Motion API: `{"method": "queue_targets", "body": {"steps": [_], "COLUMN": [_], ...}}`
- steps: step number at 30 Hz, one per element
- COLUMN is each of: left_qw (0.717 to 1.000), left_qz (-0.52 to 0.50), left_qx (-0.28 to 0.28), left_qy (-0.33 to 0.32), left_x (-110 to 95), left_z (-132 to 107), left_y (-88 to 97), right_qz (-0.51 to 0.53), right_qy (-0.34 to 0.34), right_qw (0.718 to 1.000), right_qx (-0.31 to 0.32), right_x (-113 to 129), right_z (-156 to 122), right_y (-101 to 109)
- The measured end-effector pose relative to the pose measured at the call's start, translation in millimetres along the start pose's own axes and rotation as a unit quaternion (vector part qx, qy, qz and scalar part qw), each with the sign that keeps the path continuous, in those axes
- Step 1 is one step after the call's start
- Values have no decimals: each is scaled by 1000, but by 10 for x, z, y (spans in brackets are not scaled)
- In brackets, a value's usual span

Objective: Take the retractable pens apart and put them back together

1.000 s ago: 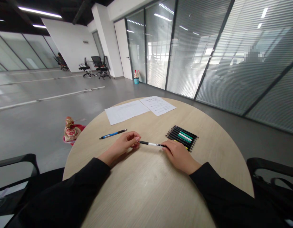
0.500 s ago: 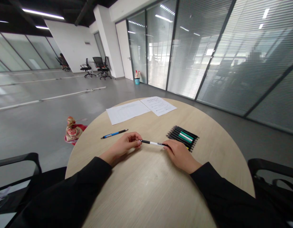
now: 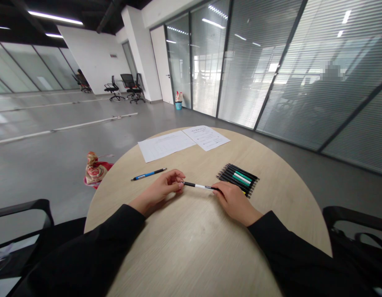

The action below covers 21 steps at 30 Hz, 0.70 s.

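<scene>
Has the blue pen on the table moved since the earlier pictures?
No. The blue pen keeps the same place relative to the near corner of the printed sheet; both shift together only slightly in view.

On my feed, a slim black-and-white pen sits crosswise over the middle of the round wooden bench, its barrel black at both ends with a white band at the centre. It runs almost level from side to side, tilted only slightly, with its left end a little farther from me. I can't tell whether it touches the bench. Toward the bench's near edge, my left hand is curled, its fingertips right at the pen's left tip, though I can't tell if they grip it. My right hand lies palm down, its fingers closed over the pen's right end, hiding it.
</scene>
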<state>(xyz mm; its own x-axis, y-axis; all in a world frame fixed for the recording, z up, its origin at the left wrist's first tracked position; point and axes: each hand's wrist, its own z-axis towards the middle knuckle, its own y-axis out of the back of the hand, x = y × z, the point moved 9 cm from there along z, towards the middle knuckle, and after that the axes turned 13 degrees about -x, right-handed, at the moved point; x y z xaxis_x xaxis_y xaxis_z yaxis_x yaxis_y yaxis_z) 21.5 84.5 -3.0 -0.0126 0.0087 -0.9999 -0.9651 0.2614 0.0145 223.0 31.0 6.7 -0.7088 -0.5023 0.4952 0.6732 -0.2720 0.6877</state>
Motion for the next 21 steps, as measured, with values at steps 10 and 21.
{"method": "queue_targets", "body": {"steps": [10, 21], "left_qw": [998, 999], "left_qz": [54, 48], "left_qx": [-22, -8], "left_qy": [-10, -18], "left_x": [-3, -13], "left_z": [-3, 32], "left_y": [44, 40], "right_qz": [1, 4], "right_qy": [1, 1], "right_qw": [1000, 1000], "right_qx": [5, -1], "right_x": [12, -5], "right_z": [0, -4], "right_y": [-3, -7]}}
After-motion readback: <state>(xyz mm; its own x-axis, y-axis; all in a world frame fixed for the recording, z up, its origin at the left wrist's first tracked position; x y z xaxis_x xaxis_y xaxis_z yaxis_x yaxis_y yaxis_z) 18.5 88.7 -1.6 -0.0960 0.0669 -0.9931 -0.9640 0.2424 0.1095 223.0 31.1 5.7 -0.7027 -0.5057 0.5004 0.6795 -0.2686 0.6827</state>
